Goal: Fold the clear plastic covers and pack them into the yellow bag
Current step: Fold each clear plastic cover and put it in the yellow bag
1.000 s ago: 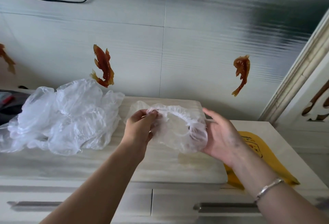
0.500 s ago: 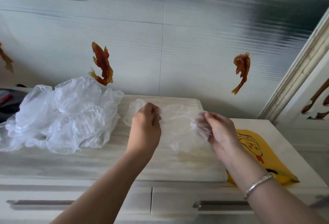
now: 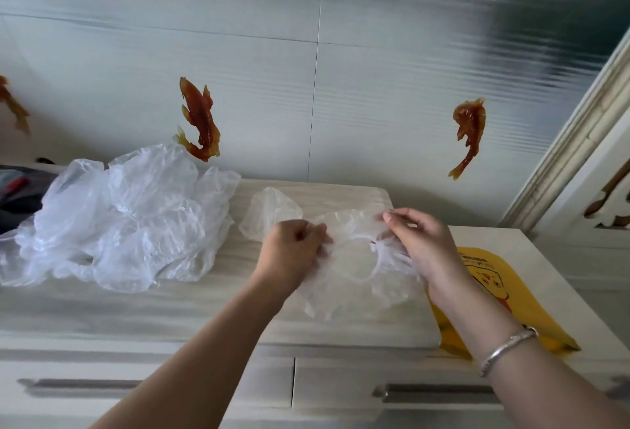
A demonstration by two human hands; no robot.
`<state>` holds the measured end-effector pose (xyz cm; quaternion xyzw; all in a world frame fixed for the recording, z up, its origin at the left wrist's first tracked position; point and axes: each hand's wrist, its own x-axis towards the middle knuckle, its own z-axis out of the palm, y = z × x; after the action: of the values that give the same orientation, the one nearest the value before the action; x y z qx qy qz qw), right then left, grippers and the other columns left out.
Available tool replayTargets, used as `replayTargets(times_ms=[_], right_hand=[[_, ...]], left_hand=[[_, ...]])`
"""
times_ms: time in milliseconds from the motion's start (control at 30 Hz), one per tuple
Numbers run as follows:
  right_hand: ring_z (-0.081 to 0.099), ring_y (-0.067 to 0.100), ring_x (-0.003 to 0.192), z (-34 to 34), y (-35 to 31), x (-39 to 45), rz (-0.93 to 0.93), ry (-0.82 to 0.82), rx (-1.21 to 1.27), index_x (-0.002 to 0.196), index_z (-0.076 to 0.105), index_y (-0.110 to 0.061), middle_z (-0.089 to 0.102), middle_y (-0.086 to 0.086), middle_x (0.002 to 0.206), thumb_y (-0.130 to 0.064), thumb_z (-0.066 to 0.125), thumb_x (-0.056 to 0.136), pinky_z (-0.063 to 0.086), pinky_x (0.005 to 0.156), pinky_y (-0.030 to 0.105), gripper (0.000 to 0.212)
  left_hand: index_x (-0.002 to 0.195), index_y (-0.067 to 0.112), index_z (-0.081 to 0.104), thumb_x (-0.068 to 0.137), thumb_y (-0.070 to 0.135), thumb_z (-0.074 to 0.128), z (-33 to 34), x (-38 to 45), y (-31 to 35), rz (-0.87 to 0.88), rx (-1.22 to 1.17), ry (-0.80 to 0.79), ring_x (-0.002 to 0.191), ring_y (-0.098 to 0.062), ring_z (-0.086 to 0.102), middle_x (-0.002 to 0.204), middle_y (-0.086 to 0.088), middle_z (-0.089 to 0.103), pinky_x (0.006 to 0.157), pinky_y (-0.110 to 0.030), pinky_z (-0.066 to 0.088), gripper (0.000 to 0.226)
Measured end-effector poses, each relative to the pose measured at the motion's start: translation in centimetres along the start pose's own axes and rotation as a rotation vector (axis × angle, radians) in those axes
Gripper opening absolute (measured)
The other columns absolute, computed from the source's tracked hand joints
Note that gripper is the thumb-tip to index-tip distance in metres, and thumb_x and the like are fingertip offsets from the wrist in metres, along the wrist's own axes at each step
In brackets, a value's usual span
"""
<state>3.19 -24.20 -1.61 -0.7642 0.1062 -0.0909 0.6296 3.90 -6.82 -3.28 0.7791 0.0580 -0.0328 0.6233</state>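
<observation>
1. Cover (image 3: 358,272): thin clear plastic film, crinkling, with a gathered white rim.
2. Pile of covers (image 3: 116,220): translucent plastic, wrinkled, catching soft highlights.
3. Bag (image 3: 504,295): yellow, smooth, looking matt, carrying a printed picture.
4. Cabinet top (image 3: 170,309): pale wood grain, showing a low sheen.
5. Wall tiles (image 3: 375,105): glossy, rippled, reflecting light.
6. Bracelet (image 3: 508,348): shining silver metal.
7. Drawer handles (image 3: 436,393): grey, looking like brushed metal.

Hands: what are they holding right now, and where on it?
Both grip one clear plastic cover: left hand pinches its left edge, right hand its gathered rim on the right.
</observation>
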Motion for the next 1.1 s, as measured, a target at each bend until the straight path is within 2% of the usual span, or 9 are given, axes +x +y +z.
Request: replayTargets(times_ms=[67,133,200,300,533,633,767,900,1100], right_hand=[[0.066,0.021,0.079,0.0,0.6,0.3,0.013,0.025,-0.15,0.093,0.071,-0.004,0.072,0.007,0.085,-0.031,0.059,0.094,0.049,0.067,0.026,0.029],[0.06,0.018,0.066,0.2,1.4,0.5,0.061,-0.022,-0.272,0.08,0.068,0.001,0.066,0.005,0.067,-0.038,0.058,0.093,0.04,0.059,0.025,0.042],[0.051,0.005,0.042,0.6,2.2,0.7,0.077,-0.061,-0.304,0.065,0.058,-0.005,0.055,-0.006,0.046,-0.03,0.057,0.095,0.034,0.044,0.018,0.039],[0.047,0.003,0.032,1.1,2.9,1.2,0.068,-0.041,-0.307,0.07,0.05,-0.01,0.051,-0.001,0.051,-0.023,0.052,0.098,0.034,0.036,0.016,0.031],[0.056,0.021,0.068,1.3,5.3,1.8,-0.298,-0.002,-0.93,0.094,0.046,-0.017,0.062,-0.001,0.079,-0.03,0.047,0.099,0.031,0.048,0.029,0.015],[0.06,0.022,0.08,1.4,6.3,1.9,-0.366,-0.018,-1.01,0.109,0.044,-0.016,0.064,0.001,0.094,-0.028,0.047,0.099,0.032,0.05,0.026,0.016],[0.053,0.02,0.11,0.8,6.3,1.7,-0.563,-0.02,-0.952,0.121,0.047,-0.011,0.054,0.004,0.12,-0.014,0.055,0.093,0.047,0.085,0.025,0.029],[0.041,0.007,0.13,0.4,6.0,0.7,-0.618,-0.294,-0.881,0.137,0.043,-0.017,0.044,-0.007,0.139,-0.02,0.045,0.1,0.028,0.103,0.011,0.037],[-0.022,-0.003,0.14,-0.7,8.3,0.6,-0.393,-0.665,-1.206,0.152,-0.011,-0.025,-0.018,-0.013,0.157,-0.067,0.007,0.089,-0.011,0.117,0.025,0.078]], left_hand=[[0.079,-0.001,0.065,0.095,0.026,0.055,0.0,0.3,-0.2,0.131,0.095,0.122,0.044,-0.014,0.047,0.059,-0.009,0.057,0.042,-0.021,0.038,0.033],[0.08,0.0,0.063,0.094,0.03,0.054,0.0,0.4,-0.3,0.22,0.167,0.191,0.05,-0.026,0.051,0.063,-0.017,0.059,0.048,-0.032,0.044,0.034],[0.078,0.006,0.063,0.094,0.032,0.053,0.1,0.3,-0.3,0.267,0.208,0.219,0.056,-0.03,0.056,0.059,-0.012,0.058,0.053,-0.038,0.048,0.033],[0.076,0.013,0.062,0.095,0.034,0.052,0.4,0.4,-0.8,0.297,0.321,0.248,0.052,-0.023,0.052,0.052,0.002,0.052,0.049,-0.032,0.041,0.03],[0.086,0.019,0.056,0.096,0.034,0.049,-0.4,2.2,-3.7,0.248,0.631,0.261,0.062,-0.023,0.055,0.065,0.005,0.054,0.052,-0.028,0.039,0.02],[0.107,0.018,0.054,0.096,0.034,0.05,-0.5,2.4,-4.1,0.261,0.671,0.226,0.086,-0.022,0.058,0.097,0.003,0.059,0.066,-0.033,0.048,0.02],[0.118,0.014,0.054,0.093,0.02,0.055,-0.4,2.4,-4.3,0.576,0.719,0.25,0.106,-0.023,0.043,0.117,0.0,0.05,0.087,-0.031,0.041,0.026],[0.129,0.013,0.054,0.096,0.015,0.051,0.0,2.1,-5.2,0.682,0.786,-0.061,0.123,-0.017,0.045,0.13,0.0,0.054,0.103,-0.032,0.04,0.033],[0.154,0.019,-0.001,0.086,0.067,0.018,-0.6,1.8,-7.2,0.452,1.174,-0.394,0.146,-0.008,-0.011,0.161,0.006,-0.007,0.12,-0.033,-0.004,0.085]])
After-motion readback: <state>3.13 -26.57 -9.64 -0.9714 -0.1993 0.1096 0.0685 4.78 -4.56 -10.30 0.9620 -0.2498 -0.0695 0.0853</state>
